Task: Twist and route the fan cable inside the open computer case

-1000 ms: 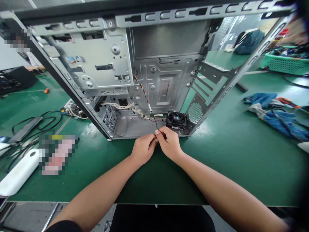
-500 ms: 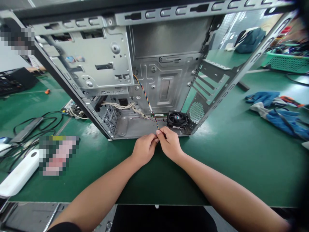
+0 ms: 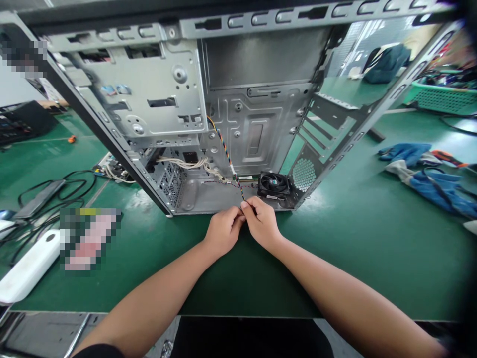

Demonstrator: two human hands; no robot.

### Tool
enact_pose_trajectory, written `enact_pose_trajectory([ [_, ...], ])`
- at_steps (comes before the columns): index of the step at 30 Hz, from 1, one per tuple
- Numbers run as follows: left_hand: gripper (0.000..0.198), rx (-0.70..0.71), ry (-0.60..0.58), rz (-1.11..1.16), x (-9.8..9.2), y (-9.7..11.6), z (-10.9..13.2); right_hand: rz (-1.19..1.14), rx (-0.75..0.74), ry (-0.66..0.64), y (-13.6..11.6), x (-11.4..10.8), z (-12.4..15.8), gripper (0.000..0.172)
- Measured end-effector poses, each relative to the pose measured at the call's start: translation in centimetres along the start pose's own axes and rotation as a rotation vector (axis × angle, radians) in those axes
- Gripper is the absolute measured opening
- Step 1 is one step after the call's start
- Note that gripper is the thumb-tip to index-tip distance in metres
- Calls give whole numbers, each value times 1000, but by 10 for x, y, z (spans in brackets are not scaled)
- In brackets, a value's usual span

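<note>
An open metal computer case [image 3: 257,99] stands on the green table [image 3: 354,248]. A multicoloured twisted cable [image 3: 225,151] runs from inside the case down to my hands. My left hand [image 3: 222,229] and my right hand [image 3: 261,222] meet at the case's front edge, both with fingers pinched on the cable's end. A small black cooler fan [image 3: 275,184] sits on the case floor just beyond my right hand. A bundle of pale wires [image 3: 186,163] lies inside the case to the left.
Black cables [image 3: 55,191] and a white device [image 3: 28,268] lie at the left. Blue cloth [image 3: 425,169] lies at the right, with a green basket [image 3: 439,97] further back. A dark bag [image 3: 385,62] sits behind the case.
</note>
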State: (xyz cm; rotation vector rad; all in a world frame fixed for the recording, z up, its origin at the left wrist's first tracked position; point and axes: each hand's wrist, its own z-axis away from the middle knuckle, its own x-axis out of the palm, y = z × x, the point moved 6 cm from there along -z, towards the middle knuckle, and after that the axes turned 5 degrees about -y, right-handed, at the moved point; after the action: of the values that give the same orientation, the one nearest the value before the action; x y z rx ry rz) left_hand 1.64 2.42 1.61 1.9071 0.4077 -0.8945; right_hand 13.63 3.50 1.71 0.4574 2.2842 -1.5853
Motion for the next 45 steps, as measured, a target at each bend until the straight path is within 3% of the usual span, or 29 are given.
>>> enact_pose_trajectory([
  [21,15,-43,-56,81,0,0,1,17,26,-17,-1,3,1,29],
  [34,12,-26,24,86,-3,1,2,5,3,5,-1,0,-1,28],
  [45,10,-28,4,107,-3,0,1,-9,34,34,0,-3,-2,25],
])
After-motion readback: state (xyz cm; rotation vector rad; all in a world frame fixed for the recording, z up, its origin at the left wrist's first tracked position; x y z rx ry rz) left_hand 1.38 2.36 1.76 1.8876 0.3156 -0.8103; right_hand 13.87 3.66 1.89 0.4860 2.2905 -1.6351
